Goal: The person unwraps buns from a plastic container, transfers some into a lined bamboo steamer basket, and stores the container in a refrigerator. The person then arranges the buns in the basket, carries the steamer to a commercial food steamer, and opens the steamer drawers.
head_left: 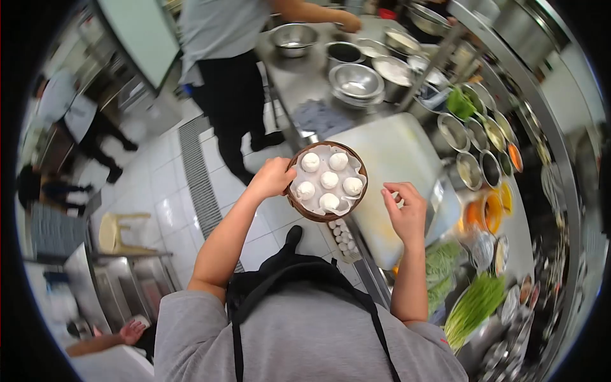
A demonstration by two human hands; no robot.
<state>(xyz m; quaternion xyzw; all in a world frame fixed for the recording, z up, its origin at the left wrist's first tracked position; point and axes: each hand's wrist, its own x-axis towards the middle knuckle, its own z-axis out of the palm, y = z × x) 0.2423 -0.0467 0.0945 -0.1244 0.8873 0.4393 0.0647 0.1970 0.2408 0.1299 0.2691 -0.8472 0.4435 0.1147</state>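
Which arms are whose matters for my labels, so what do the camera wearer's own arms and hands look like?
The left hand and right hand are ungloved, with no watch or bracelet showing. Short grey sleeves leave the forearms bare; a small reddish mark shows near the right sleeve's edge.

On the counter (286,77) we see a grey cloth (321,118) near the left edge and, farther in, stacked metal bowls (356,83). Long green stalks (476,304) lie toward the near edge. Across the tiled floor (170,213), past a metal drain grate (201,175), we spot a yellow stool (110,233).
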